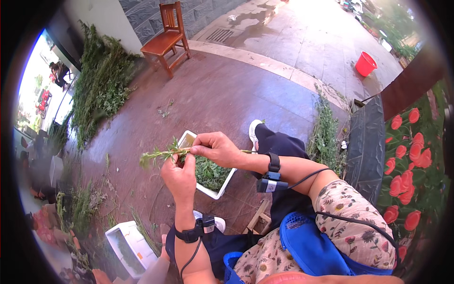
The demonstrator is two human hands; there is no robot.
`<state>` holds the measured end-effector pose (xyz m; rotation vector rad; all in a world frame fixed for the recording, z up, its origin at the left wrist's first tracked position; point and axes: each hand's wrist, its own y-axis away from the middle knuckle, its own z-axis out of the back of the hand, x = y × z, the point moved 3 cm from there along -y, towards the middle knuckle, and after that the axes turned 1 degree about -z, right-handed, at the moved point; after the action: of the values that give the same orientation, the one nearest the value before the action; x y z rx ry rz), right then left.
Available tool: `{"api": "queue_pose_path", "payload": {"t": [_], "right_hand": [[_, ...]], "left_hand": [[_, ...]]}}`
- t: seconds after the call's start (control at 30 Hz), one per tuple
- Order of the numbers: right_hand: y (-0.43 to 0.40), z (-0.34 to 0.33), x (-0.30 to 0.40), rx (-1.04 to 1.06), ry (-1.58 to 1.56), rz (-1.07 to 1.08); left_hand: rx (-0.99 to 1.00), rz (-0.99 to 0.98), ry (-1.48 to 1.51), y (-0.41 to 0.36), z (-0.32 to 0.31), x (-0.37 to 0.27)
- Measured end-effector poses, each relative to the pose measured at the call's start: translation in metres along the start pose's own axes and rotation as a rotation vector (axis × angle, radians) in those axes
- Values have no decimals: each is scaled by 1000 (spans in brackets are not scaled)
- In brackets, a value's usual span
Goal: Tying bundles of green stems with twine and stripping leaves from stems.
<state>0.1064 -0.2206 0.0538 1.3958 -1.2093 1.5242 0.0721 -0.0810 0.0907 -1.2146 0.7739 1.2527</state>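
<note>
A leafy green plant stem [156,154], possibly mugwort, lies across both hands. My left hand [180,175] pinches it between thumb and fingers near its leafy end. My right hand [217,149] grips it just beside the left, thumb and fingertips closed on it. A stretch of stalk shows past my right wrist. Below the hands stands a white foam box [224,184] with picked green leaves [209,173] inside; the hands hide part of it.
A large heap of cut plants [103,81] leans at the left wall, near a wooden chair [166,39]. More stalks [324,131] lie at right. A second white box [136,245] stands lower left, near another person's hand [101,276]. A red bucket [366,64] stands outside.
</note>
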Motion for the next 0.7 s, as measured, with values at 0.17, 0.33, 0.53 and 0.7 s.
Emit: {"api": "queue_pose_path", "payload": {"t": [0.17,0.33,0.53,0.7], "right_hand": [[1,5,2,43,-88,-48],[9,17,6,-31,56,-41],[14,15,15,-76,16,-97],[11,5,14,-21,-176,-144]], "left_hand": [[-23,-50,-21,-5,-7,-10],[169,296,183,-8,-8,4],[215,122,219,-5,-6,8],[241,101,198,-3,4,3]]}}
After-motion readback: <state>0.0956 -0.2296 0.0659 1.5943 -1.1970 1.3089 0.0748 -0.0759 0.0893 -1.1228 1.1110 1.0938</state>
